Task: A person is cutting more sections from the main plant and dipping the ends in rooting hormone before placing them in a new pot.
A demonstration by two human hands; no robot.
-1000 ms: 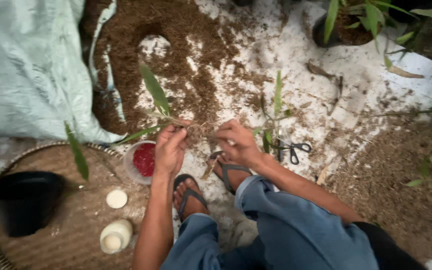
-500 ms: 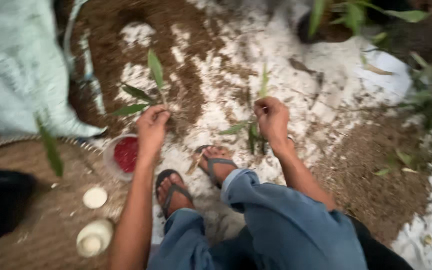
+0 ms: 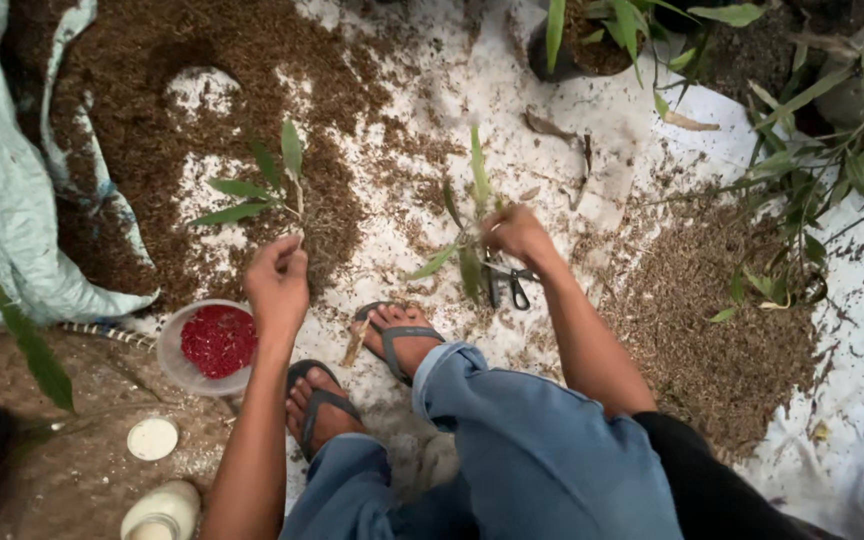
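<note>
Along the left edge of the frame, a pale green sack (image 3: 2,180) lies slumped beside brown husk litter (image 3: 152,130) strewn over a white sheet (image 3: 612,130). Below it sits a woven tray (image 3: 72,460) carrying a small white lid (image 3: 152,438) and a cream bottle (image 3: 162,512). Just right of the tray's upper rim stands a clear bowl of red grains (image 3: 214,342). Directly above the bowl, left of centre, the left hand (image 3: 279,282) has its fingers closed around the base of a leafy cutting (image 3: 270,185), which stands upright over the husk. At lower centre, two feet in dark sandals (image 3: 352,375) rest on the sheet, with blue jeans (image 3: 512,450) below them. Right of centre, the right hand (image 3: 518,236) has its fingers pinched shut on the stem of a second cutting (image 3: 472,230), whose leaves spread to the left of the hand. Black-handled scissors (image 3: 507,285) lie on the sheet just below that hand. At top right sits a dark pot (image 3: 572,50) of soil, and green leafy plants (image 3: 812,170) crowd the right edge beside another husk patch (image 3: 712,320).
</note>
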